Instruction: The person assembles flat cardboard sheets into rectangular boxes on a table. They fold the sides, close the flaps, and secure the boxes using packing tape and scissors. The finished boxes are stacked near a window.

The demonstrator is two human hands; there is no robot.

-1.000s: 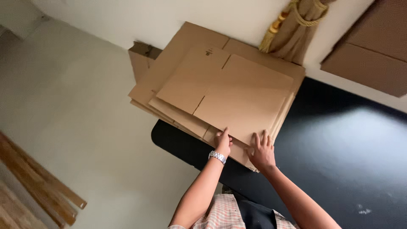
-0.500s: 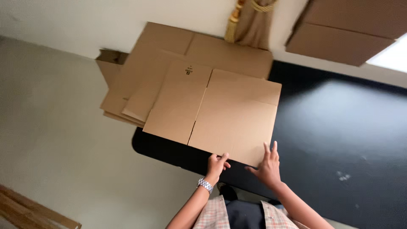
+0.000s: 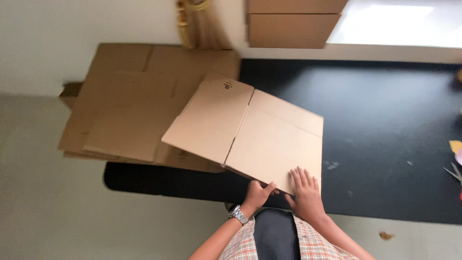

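A flattened brown cardboard box (image 3: pixel 250 135) lies tilted over the black table (image 3: pixel 385 135), lifted off a stack of flat cardboard (image 3: pixel 125 110) at the table's left end. My left hand (image 3: pixel 257 193), with a metal wristwatch, grips the box's near edge, thumb on top. My right hand (image 3: pixel 305 190) lies flat, fingers spread, on the box's near right corner.
More cardboard boxes (image 3: pixel 293 21) stand against the far wall beside a tied bundle of pale straw (image 3: pixel 197 24). Scissors and coloured paper scraps (image 3: pixel 455 159) lie at the table's right edge. A small brown scrap (image 3: pixel 385 236) is on the floor.
The top flattened box has been pulled off the stack, toward me and to the right over the table. Both hands stayed on its near edge.
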